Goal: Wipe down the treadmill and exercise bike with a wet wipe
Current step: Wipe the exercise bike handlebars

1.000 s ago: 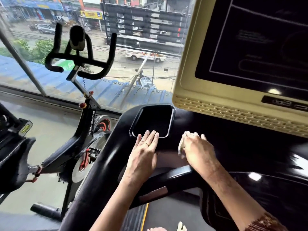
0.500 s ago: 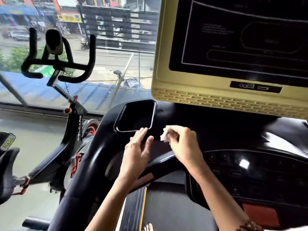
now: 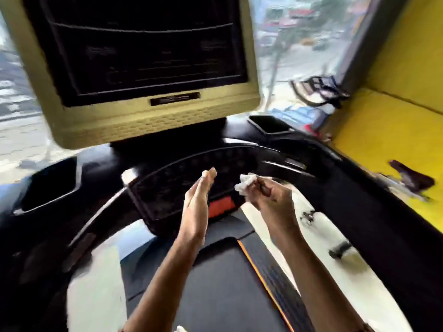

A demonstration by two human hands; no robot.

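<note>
The black treadmill console [image 3: 167, 188] fills the middle of the view, with its cream-framed screen [image 3: 143, 68] above. My right hand [image 3: 268, 197] pinches a crumpled white wet wipe [image 3: 244, 183] in the air above the console's right side. My left hand [image 3: 196, 202] is held edge-on with straight fingers, just left of the wipe and above the button panel, touching nothing. A red stop button [image 3: 220, 207] shows between my wrists. Only part of an exercise bike's handlebars [image 3: 316, 89] shows at the right, blurred, behind the console.
Black cup trays sit at the console's left [image 3: 48, 185] and right [image 3: 271, 125]. The curved handrail [image 3: 359, 188] runs along the right, beside a yellow wall [image 3: 395, 116]. The treadmill belt [image 3: 215, 283] lies below. A window [image 3: 287, 44] shows the street.
The view has swung right, from the left cup tray to the console's centre. Both hands lifted off the surface; my right hand carried the wipe rightward and my left turned edge-on.
</note>
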